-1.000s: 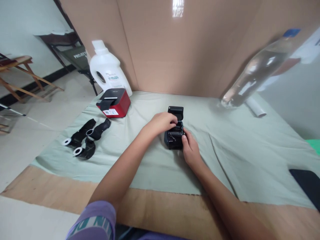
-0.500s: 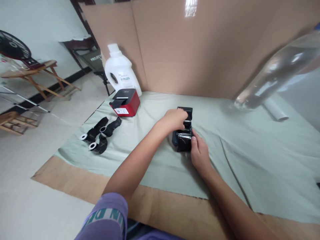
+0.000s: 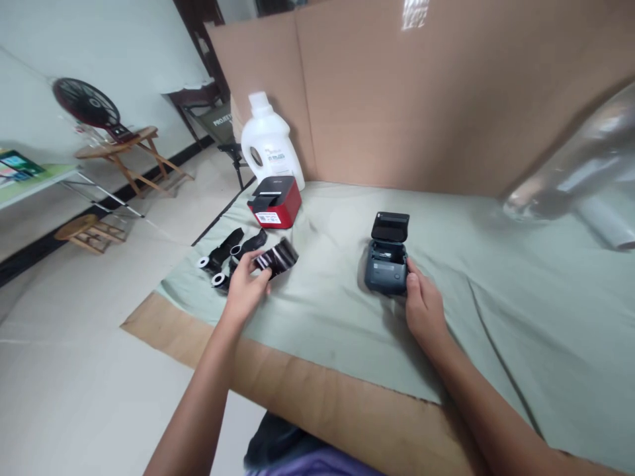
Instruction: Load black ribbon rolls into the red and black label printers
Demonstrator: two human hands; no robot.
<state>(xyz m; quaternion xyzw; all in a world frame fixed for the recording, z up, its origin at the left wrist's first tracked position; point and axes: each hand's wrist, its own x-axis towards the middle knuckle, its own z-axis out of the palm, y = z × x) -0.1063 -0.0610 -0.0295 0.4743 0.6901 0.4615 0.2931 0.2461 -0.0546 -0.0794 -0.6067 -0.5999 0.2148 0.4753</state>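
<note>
A strip of glossy black roll (image 3: 284, 258) is pinched between the thumb and fingers of my left hand (image 3: 249, 283), held over the left part of the cloth. Close by that hand lie several black rolls with loose tails; white cores show on a front roll (image 3: 219, 280) and a left roll (image 3: 204, 263), and my hand partly covers them. My right hand (image 3: 425, 301) grips the right side of a small dark blue label printer (image 3: 387, 274). Its black lid (image 3: 391, 228) stands up, and the roll compartment shows open.
Behind the black rolls sits a red and black printer (image 3: 276, 201), with a white detergent bottle (image 3: 272, 142) behind it. A cardboard panel (image 3: 397, 112) stands along the back. At the right are a large clear bottle (image 3: 570, 158) and a white tube (image 3: 608, 221).
My left hand has moved left from the label printer, carrying the black roll away from it. The printer's compartment is now uncovered. My right hand still holds the printer, and the view has shifted left.
</note>
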